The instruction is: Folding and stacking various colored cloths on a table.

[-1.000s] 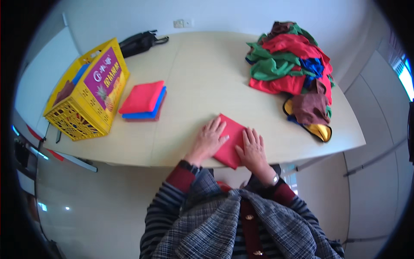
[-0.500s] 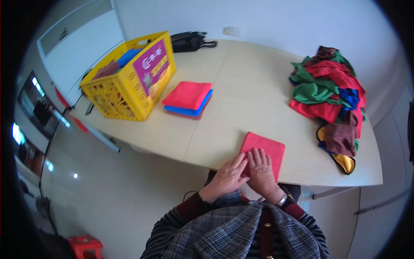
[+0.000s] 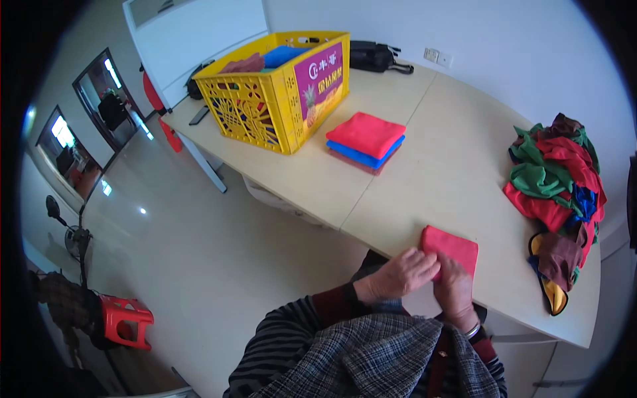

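The left hand [image 3: 403, 272] is at the lower centre of the frame, with its fingers bent and close together, and their tips meet the right hand [image 3: 455, 292]. The right hand has its fingers curled at the near left part of a folded red cloth [image 3: 459, 249]. Both hands are a little blurred, so I cannot tell if either one pinches the fabric. The folded red cloth lies flat in the lower right of the frame, near the front edge of the pale wooden table [image 3: 391, 211].

Farther out, just above the centre, there is a neat stack of folded cloths — a red one [image 3: 367, 133] on top, a blue one [image 3: 358, 154] under it, and a brownish-red one [image 3: 355, 163] at the bottom. To the left of this stack, in the upper middle, stands a yellow plastic crate [image 3: 286, 113] with a purple printed panel; blue and brownish fabrics show inside it. Behind the crate lies a black bag [image 3: 371, 57], near the wall.

At the right side of the frame is a loose heap of clothes [image 3: 554, 189] — red, green, blue, brown and yellow. In the lower left, a red plastic stool [image 3: 127, 322] stands on the shiny floor [image 3: 199, 265].
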{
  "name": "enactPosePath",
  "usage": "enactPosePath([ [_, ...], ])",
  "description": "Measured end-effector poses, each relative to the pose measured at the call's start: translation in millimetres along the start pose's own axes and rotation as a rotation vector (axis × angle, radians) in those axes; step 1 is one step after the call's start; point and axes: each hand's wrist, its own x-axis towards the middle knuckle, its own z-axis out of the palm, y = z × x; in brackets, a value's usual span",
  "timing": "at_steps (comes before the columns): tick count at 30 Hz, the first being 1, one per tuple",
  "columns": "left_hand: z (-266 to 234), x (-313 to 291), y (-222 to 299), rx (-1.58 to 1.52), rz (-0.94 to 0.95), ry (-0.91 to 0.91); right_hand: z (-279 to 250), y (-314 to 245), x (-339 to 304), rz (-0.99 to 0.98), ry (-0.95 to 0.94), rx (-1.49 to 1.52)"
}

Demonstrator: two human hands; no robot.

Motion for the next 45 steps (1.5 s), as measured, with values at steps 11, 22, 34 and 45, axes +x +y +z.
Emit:
enactPosePath([
  [11,84.8,-25.5,-23.2,-1.961,-1.181,0.043,-107.9,-13.9,72.3,0.329,0.182,1.313],
  [22,57.2,50.7,-48.4,-1.966,-1.188,0.5,-60.6,31.5,52.1,0.43,0.415,1.644],
  [34,94.8,53.5,-112.3,-1.198,-1.136,0.064,-12.0,86.6,-19.9,0.713,0.063,1.513],
  [45,95.0,51.6,-112.1,-1.206,-1.116,-0.005,-15.6,63.0,-13.6,0.822,-0.12,1.303],
])
